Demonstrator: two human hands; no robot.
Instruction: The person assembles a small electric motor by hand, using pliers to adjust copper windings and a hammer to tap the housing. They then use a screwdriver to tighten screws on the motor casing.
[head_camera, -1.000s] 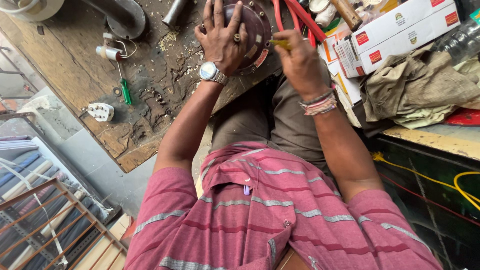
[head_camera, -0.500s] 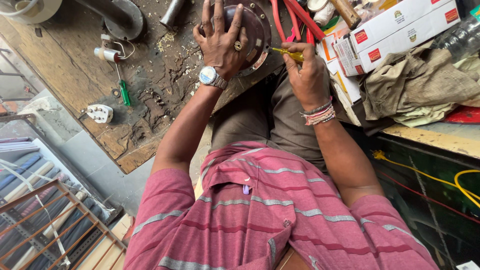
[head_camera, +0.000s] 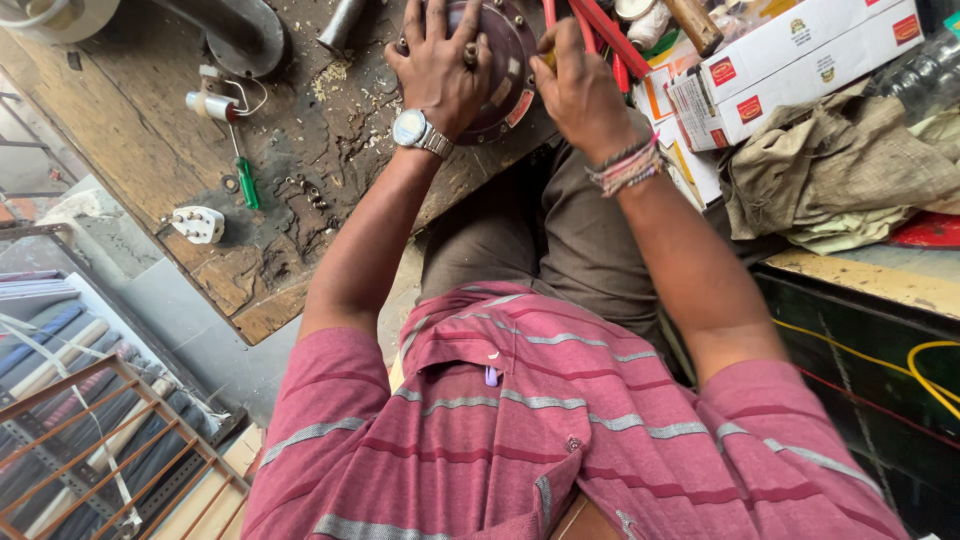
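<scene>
Round motor housing (head_camera: 505, 70), dark metal with bolts about its rim, lay at the twelve o'clock edge of the worn wooden workbench (head_camera: 130, 150), at its near edge above the person's lap. Left hand (head_camera: 440, 65) pressed flat on it with fingers spread, gripping nothing, while right hand (head_camera: 580, 85), at its three o'clock side, was closed round a yellow-handled tool (head_camera: 549, 58). Boxes (head_camera: 780, 60) and a crumpled cloth (head_camera: 850, 170) sat at two o'clock; a green screwdriver (head_camera: 245, 180) and white plug (head_camera: 198, 224) lay at nine o'clock.
</scene>
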